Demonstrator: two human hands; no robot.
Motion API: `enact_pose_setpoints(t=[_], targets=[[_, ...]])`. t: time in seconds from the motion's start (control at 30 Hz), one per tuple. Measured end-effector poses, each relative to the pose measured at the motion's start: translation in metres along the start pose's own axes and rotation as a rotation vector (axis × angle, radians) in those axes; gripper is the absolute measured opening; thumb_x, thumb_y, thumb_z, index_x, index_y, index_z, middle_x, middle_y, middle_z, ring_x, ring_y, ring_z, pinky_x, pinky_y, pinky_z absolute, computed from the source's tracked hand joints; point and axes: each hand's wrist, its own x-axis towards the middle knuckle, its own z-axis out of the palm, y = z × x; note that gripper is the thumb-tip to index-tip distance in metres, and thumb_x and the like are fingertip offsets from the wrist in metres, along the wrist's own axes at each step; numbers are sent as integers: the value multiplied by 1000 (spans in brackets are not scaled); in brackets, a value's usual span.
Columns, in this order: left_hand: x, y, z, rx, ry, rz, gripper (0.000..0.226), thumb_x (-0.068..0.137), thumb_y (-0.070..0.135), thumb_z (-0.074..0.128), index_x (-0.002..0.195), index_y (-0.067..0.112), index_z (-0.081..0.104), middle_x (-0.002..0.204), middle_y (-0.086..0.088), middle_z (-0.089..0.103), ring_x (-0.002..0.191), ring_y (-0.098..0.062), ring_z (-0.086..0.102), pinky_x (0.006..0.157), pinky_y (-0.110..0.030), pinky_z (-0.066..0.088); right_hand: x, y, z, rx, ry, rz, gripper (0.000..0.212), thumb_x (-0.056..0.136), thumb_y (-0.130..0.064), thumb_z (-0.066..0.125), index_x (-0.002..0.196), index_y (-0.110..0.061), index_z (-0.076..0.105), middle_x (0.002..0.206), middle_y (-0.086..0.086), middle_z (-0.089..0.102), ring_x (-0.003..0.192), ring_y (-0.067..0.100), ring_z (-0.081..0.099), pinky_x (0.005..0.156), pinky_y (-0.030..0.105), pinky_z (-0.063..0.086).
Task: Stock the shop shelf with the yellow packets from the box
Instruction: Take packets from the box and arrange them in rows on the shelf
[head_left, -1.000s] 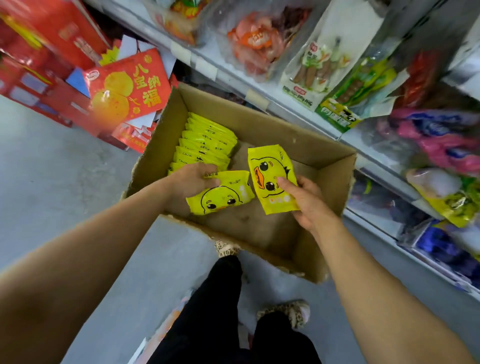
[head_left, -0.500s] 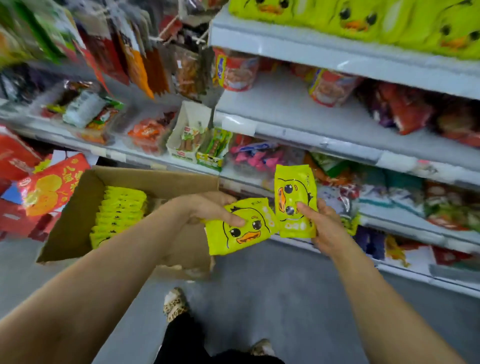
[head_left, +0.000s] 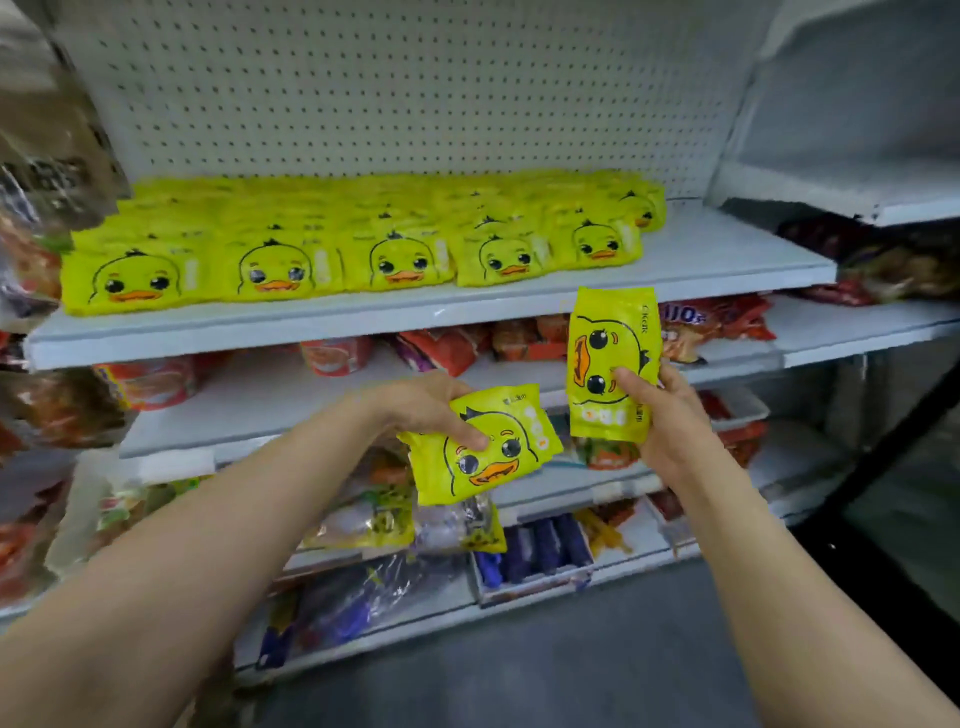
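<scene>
Left hand (head_left: 415, 410) pinching a yellow duck packet (head_left: 480, 447) below the top shelf (head_left: 727, 260), long axis tilted, duck's crown up-left, right hand (head_left: 660, 415) gripping a second packet (head_left: 613, 358) upright, duck's crown pointing right, stocked yellow packets (head_left: 270, 270) in rows facing forward.

White top shelf (head_left: 717, 262) with pegboard back carries rows of yellow duck packets (head_left: 270, 270), filling left and middle; right end bare. Shelf below (head_left: 291, 400) holds red and orange snack bags (head_left: 441, 348). Lower shelves (head_left: 561, 493) hold mixed clear, yellow and blue packs, blurred.
</scene>
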Motion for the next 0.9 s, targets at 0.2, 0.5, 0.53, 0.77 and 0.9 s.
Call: enact_pose_setpoints(t=[0.2, 0.5, 0.53, 0.77, 0.9], targets=[[63, 86, -18, 66, -36, 119, 34, 72, 25, 85, 101, 21, 70, 92, 4, 76, 83, -15, 73, 76, -35, 58, 51, -60, -41, 20, 95, -184, 40, 80, -11, 73, 119, -10, 63, 116, 17, 70, 109, 39, 65, 96, 57, 51], [191, 196, -62, 331, -49, 235, 44, 69, 36, 86, 107, 21, 71, 102, 7, 73, 97, -14, 68, 93, -40, 54, 163, -137, -92, 3, 155, -297, 45, 82, -9, 72, 125, -6, 62, 114, 15, 72, 97, 30, 70, 89, 53, 55], [204, 210, -67, 357, -46, 252, 42, 69, 37, 86, 105, 21, 71, 100, 6, 74, 96, -14, 69, 93, -40, 54, 178, -146, -99, -5, 161, -315, 43, 83, -8, 72, 124, -7, 62, 115, 15, 72, 99, 31, 70, 92, 53, 54], [309, 293, -95, 416, -69, 249, 41, 72, 34, 85, 107, 19, 70, 98, 4, 75, 94, -16, 70, 84, -33, 56, 273, -203, -144, -35, 207, -390, 64, 67, -21, 80, 127, -7, 62, 120, 16, 70, 112, 38, 65, 97, 56, 51], [362, 320, -110, 470, -21, 190, 47, 69, 39, 86, 107, 18, 70, 102, 1, 74, 95, -20, 69, 89, -39, 56, 314, -216, -168, -32, 179, -386, 54, 76, -14, 77, 127, -8, 62, 119, 15, 70, 108, 36, 67, 91, 53, 55]])
